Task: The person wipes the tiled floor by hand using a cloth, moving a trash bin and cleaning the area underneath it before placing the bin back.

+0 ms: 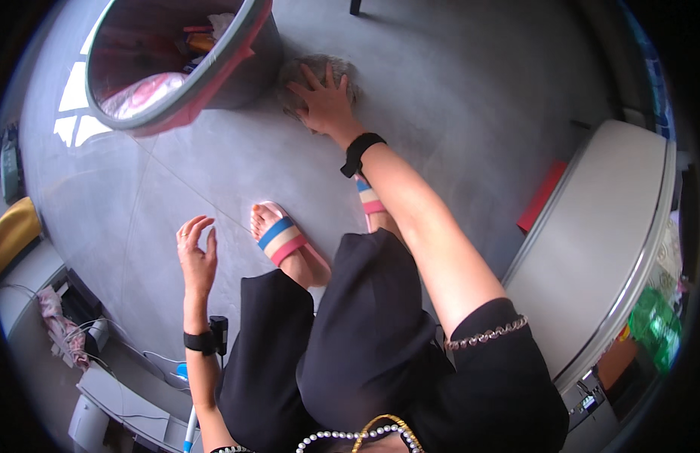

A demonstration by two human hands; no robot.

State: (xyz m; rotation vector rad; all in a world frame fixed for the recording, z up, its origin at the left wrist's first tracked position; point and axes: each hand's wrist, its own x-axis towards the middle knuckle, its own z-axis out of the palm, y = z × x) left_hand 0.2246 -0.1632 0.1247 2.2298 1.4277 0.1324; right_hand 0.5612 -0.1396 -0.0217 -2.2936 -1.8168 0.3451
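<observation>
My right hand (325, 105) reaches forward to the floor, its fingers spread over the top of a rounded, mottled grey-brown bundle (350, 72). Blur and the hand hide part of the bundle, and I cannot tell what it is made of. Right beside it, on its left, stands a dark waste bin (259, 68) with a pink-red liner (228, 85) folded over its rim. Crumpled wrappers (152, 93) lie inside. My left hand (197, 249) hangs in the air left of my sandalled foot, fingers loosely curled and apart, holding nothing.
A pale rounded tabletop (599, 243) runs along the right, with a green plastic bottle (656, 328) past its edge and a red object (542, 195) under it. White furniture with cables (123, 402) stands at lower left. A dark furniture leg (355, 7) meets the floor ahead.
</observation>
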